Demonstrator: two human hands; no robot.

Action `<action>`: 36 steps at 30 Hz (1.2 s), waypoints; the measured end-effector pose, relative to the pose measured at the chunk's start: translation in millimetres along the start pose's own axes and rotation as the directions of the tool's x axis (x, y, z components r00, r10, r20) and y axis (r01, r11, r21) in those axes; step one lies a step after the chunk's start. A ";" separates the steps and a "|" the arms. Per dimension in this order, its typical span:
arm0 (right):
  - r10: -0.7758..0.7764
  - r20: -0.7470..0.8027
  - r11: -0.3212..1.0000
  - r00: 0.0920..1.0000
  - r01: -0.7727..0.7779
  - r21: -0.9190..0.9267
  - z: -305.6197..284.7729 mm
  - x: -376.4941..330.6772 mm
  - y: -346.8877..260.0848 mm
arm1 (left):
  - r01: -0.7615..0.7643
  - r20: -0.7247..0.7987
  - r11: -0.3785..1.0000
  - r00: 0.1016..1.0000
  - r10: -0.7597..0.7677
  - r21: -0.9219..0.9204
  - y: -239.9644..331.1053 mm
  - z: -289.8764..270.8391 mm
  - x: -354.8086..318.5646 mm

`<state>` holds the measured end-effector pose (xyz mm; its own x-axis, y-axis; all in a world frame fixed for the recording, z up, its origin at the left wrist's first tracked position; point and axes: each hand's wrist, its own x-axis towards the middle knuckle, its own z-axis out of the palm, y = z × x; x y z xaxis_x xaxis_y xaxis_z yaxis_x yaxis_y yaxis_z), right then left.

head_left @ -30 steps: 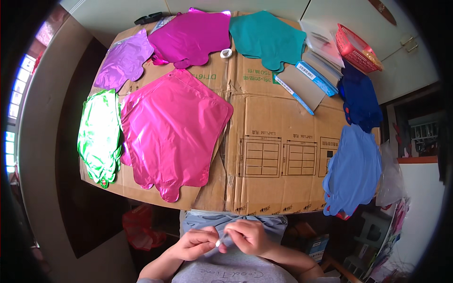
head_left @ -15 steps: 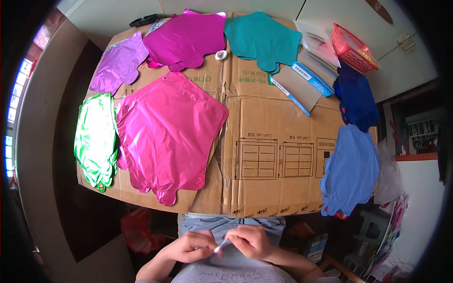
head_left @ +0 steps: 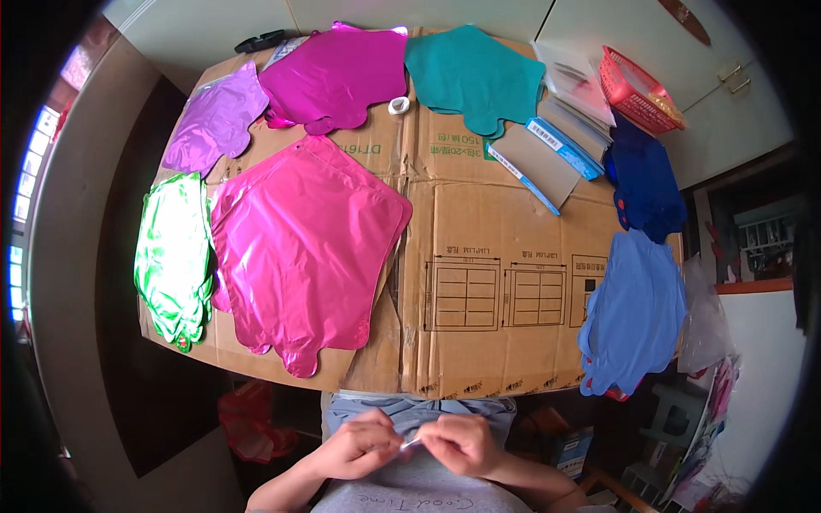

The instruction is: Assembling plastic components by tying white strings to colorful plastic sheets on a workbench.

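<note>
- Pale cupboard doors (head_left: 629, 21) stand behind a wide sheet of brown cardboard (head_left: 487, 209), which forms the work surface
- The left hand (head_left: 363, 445) is in front of the near edge of the cardboard, its fingers bent beside a thin whitish piece (head_left: 412, 444); whether they grip it I cannot tell
- The right hand (head_left: 462, 445) has its thumb and finger pinched together on that piece
- The piece lies between the two hands, over the person's grey shirt (head_left: 410, 496), small and blurred
- A big shiny pink sheet (head_left: 312, 248) lies flat on the left half of the cardboard
- Beside it on the far left is a shiny green stack (head_left: 174, 256), with a lilac sheet (head_left: 214, 120) above
- Along the far edge are a magenta sheet (head_left: 338, 77) and a teal stack (head_left: 475, 77), with a small white ring (head_left: 398, 105) near both
- On the right, a red basket (head_left: 637, 90) stands behind a dark blue stack (head_left: 646, 179), and a light blue stack (head_left: 633, 312) lies nearer the person
</note>
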<state>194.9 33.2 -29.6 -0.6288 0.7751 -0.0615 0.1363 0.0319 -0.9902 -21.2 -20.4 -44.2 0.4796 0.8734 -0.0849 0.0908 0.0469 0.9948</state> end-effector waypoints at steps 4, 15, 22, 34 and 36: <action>-0.037 -0.003 0.998 0.999 0.037 -0.042 19.7 -7.0 11.7 | -0.040 -0.198 0.964 0.980 -0.014 -0.263 12.2 11.3 6.1; -0.070 0.006 0.990 0.998 0.071 -0.120 3.4 -2.9 0.6 | 0.058 -0.084 0.998 0.995 -0.057 0.015 10.2 5.3 2.7; -0.128 -0.013 0.987 0.992 0.126 -0.098 11.5 -2.6 5.7 | 0.063 -0.145 0.993 0.988 -0.048 0.104 14.8 4.3 8.0; -0.107 -0.127 0.968 0.986 0.075 -0.238 -0.9 7.7 4.0 | 0.128 -0.106 0.973 0.983 -0.150 -0.191 -2.3 13.0 2.5; -0.079 -0.153 0.977 0.985 0.046 -0.207 3.6 6.7 11.1 | 0.112 -0.146 0.881 0.969 -0.200 -0.459 -0.3 17.6 4.3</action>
<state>189.4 36.5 -41.5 -0.5133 0.8574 0.0363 0.2627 0.1973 -0.9445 -3.9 -25.2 -45.9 0.3189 0.9077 -0.2726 -0.2668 0.3620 0.8932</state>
